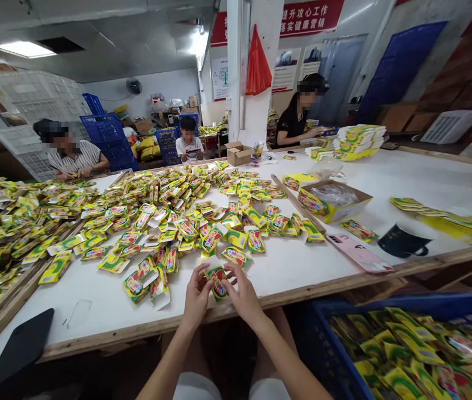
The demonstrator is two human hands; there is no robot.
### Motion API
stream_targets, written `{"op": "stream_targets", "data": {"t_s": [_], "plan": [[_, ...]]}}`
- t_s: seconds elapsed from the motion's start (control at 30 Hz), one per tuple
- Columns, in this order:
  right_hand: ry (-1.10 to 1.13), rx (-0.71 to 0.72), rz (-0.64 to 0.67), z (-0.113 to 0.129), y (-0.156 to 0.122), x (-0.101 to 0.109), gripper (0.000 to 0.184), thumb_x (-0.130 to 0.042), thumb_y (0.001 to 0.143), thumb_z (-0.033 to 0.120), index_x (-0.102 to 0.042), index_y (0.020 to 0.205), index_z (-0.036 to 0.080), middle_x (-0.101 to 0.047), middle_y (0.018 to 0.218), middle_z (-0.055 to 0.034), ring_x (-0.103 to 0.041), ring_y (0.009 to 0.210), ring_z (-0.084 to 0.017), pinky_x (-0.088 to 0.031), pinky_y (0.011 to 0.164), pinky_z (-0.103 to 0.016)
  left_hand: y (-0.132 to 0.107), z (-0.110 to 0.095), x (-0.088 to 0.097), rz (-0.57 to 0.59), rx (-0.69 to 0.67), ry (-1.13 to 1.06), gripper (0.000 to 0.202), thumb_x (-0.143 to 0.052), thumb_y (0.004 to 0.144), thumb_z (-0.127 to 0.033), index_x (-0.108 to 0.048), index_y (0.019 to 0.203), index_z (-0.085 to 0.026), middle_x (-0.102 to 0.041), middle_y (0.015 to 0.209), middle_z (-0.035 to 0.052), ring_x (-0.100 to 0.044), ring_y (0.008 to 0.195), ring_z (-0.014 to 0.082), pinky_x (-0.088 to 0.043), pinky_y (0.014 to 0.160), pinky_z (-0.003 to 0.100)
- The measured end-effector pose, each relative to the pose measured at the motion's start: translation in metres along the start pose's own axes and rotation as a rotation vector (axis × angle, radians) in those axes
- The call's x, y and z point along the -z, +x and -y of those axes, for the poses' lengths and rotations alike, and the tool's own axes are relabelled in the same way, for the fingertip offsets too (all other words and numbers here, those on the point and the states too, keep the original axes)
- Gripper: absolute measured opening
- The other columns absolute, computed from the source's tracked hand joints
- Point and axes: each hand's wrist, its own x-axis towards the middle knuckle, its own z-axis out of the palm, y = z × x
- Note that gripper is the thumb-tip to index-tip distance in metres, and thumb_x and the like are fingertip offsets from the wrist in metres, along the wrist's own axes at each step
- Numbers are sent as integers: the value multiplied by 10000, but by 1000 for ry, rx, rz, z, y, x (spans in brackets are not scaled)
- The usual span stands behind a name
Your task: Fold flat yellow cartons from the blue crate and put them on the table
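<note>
Between my two hands is a small yellow and green printed box (219,282), held upright at the table's front edge. A white flap stands up at its top. My left hand (197,297) grips its left side with thumb and fingers. On the right side, the fingers and thumb of my right hand (242,291) press against the same box. Just beyond my hands lies a wide heap of similar small boxes (185,228), many with white end flaps raised. A few more boxes (138,284) rest on the white table (106,300) to the left of my hands.
At my right stands a blue crate (339,355) full of boxes. A pink phone (358,253), a black cup (402,241) and an open carton (336,201) with clear plastic sit on the right. A wooden strip (298,205) divides the table. Three people sit beyond it.
</note>
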Motion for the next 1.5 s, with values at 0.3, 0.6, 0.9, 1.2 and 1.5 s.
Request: {"op": "stream_targets", "data": {"t_s": [0.3,0.6,0.9,1.2,1.5], "plan": [[13,48,160,1,17,23,237,-485,874,242,-632,1058,213,-655,1034,-54,-606,921,-196,-491,792,-316,9,-3,1,160,-22,148,260,-554,847,-359,-643,1017,-184,-674,1016,82,-615,984,232,-466,891,360],[126,45,1,-4,26,18,189,-516,870,272,-646,991,206,-678,910,-50,-635,868,-192,-515,801,-339,8,0,-11,19,-94,63,229,-571,846,-326,-570,1038,-201,-666,1008,75,-631,976,212,-490,873,359],[44,75,23,11,18,22,158,-548,872,331,-641,857,205,-663,880,-52,-619,800,-190,-514,726,-311,1,-13,-17,-41,-77,171,204,-562,850,-350,-649,916,-177,-690,939,71,-640,905,210,-501,821,329],[108,-53,58,6,31,24,160,-570,826,345,-638,835,200,-671,768,-24,-622,685,-176,-516,633,-289,10,-11,-22,-89,11,124,211,-618,809,-355,-661,893,-166,-693,808,42,-638,743,172,-505,691,270],[211,-43,95,-5,13,15,156,-557,850,301,-647,932,204,-684,900,-32,-647,840,-191,-521,781,-318,-5,1,-13,-9,13,120,226,-616,821,-331,-665,978,-176,-706,924,74,-651,872,215,-520,799,339]]}}
